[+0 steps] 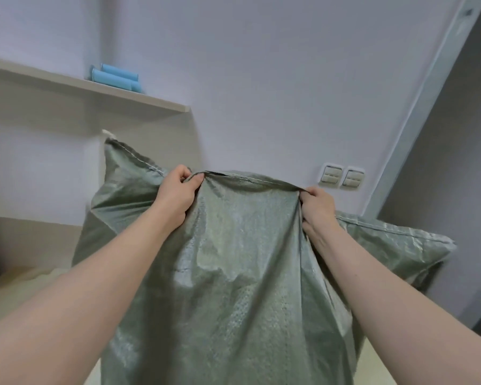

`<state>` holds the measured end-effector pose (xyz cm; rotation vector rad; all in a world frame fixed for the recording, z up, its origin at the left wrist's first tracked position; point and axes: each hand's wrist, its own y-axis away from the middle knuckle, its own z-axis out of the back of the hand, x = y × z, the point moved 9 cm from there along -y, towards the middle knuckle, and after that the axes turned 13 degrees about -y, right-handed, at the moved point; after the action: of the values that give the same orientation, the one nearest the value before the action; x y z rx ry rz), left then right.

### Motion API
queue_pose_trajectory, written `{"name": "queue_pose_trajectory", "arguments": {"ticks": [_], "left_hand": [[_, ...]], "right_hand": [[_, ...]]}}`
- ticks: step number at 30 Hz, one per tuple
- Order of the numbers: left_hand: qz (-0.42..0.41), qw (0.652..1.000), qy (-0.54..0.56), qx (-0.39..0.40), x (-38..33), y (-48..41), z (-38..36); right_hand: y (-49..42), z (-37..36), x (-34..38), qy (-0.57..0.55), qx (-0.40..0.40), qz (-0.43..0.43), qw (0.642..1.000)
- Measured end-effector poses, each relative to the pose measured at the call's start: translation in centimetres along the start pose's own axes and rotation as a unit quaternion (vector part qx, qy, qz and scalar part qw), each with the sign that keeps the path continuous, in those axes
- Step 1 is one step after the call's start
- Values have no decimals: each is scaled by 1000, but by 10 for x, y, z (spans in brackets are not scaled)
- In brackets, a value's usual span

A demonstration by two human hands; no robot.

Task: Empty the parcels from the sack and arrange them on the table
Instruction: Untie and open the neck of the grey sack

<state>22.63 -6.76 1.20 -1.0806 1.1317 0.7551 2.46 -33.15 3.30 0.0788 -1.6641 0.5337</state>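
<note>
Both bare forearms reach up and forward. The left hand (175, 193) and right hand (318, 207) each pinch the sack (247, 259), fingers curled.

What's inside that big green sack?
Nothing shows: the sack is opaque, and its seamed edge is gripped by the left hand and right hand. Whatever it holds is hidden.

The sack (233, 259) walls off the front; room above looks free.

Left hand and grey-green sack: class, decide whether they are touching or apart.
Touching. The head view shows the left hand pinching the stitched upper edge of the sack, with fabric bunched between thumb and curled fingers.
</note>
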Motion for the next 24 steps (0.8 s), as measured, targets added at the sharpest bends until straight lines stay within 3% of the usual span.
{"name": "queue_pose_trajectory", "arguments": {"ticks": [4,8,10,11,13,14,16,20,24], "left_hand": [[-40,997,56,-32,-39,-13,37],[-59,994,10,-92,-46,-18,79],[-46,988,-95,-108,-21,-16,88],[-32,979,-172,-107,-4,-14,88],[-4,956,-276,-102,25,-8,85],[3,951,-292,-107,33,-6,85],[20,942,-308,-132,31,-2,86],[67,903,-399,-141,-3,10,62],[-71,859,-506,-30,-62,43,-24]], "right_hand": [[-9,-53,70,-101,51,52,992],[-2,-107,94,-207,117,90,967],[7,-132,71,-107,162,104,975],[13,-142,55,19,182,117,976],[29,-151,22,260,220,141,930],[35,-149,11,319,229,145,908],[39,-131,3,352,224,126,900],[31,-86,19,327,176,110,922],[35,-55,35,280,165,114,939]]}}
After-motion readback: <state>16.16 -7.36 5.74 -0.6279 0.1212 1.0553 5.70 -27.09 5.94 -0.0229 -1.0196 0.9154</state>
